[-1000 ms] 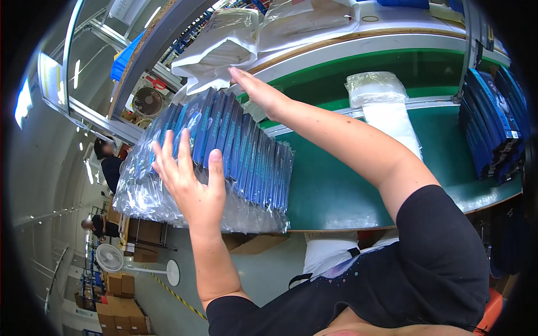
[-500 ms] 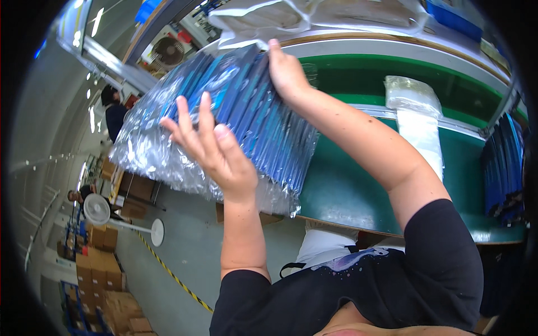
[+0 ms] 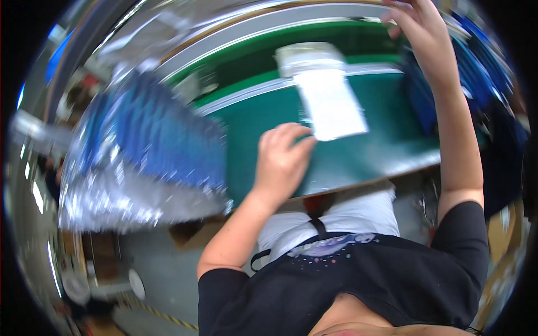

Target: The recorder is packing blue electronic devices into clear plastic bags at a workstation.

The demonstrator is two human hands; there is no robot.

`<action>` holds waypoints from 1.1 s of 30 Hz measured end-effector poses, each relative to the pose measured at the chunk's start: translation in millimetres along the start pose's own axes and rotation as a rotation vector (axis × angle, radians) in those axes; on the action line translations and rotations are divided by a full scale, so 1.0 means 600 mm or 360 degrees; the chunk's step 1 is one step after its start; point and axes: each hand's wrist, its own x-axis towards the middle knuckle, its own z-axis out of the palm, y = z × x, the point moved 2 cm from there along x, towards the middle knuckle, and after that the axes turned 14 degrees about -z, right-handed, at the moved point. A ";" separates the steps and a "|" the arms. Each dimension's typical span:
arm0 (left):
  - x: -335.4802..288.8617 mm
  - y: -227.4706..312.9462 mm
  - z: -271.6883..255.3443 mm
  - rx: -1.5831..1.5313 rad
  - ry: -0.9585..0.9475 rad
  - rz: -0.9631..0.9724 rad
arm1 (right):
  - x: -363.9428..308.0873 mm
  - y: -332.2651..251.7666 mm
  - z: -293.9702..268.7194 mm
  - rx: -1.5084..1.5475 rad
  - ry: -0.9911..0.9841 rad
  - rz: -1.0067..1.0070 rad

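Observation:
My left hand (image 3: 282, 162) is over the green table with its fingers loosely bent. Its thumb and forefinger are apart beside the lower left corner of a pile of clear plastic bags (image 3: 333, 106) with a white lower part, and nothing shows in its grasp. Raised at the upper right, my right hand (image 3: 417, 28) has its fingers apart, the tips partly cut off by the view's edge. Nearest to it are dark blue flat pieces (image 3: 428, 101) standing in a row. To the left stands a row of blue flat items in clear plastic bags (image 3: 151, 134), touched by neither hand.
The green tabletop (image 3: 252, 126) has a low green back wall with a pale rail. Crumpled clear plastic (image 3: 151, 25) lies on the ledge behind. A cardboard box (image 3: 193, 234) sits below the table at left, near a white fan (image 3: 77, 285) and yellow-black floor tape (image 3: 162, 318).
Both hands have left the bagged blue items. The left came right to the clear bags; the right swung to the upper right. The whole view has turned rightward.

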 end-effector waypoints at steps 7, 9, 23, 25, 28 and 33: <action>0.031 -0.046 0.146 0.0077 -0.0278 0.0255 | -0.048 0.098 -0.183 -0.1756 -0.1179 0.0914; 0.036 -0.039 0.143 0.0102 -0.0301 0.0285 | -0.089 0.130 -0.199 -0.1746 -0.1342 0.0878; 0.054 -0.005 0.134 0.0055 -0.0383 -0.0058 | -0.053 0.028 -0.192 -0.1029 -0.0744 0.0785; 0.058 0.003 0.128 -0.0136 -0.0347 -0.0128 | -0.058 -0.005 -0.182 -0.0309 -0.0341 0.0776; 0.062 -0.003 0.124 -0.0235 -0.0280 -0.0118 | -0.090 -0.029 -0.130 0.1332 0.0135 0.1106; 0.072 -0.013 0.127 -0.0297 -0.0253 -0.0169 | -0.256 -0.012 -0.048 0.1861 0.0219 0.1845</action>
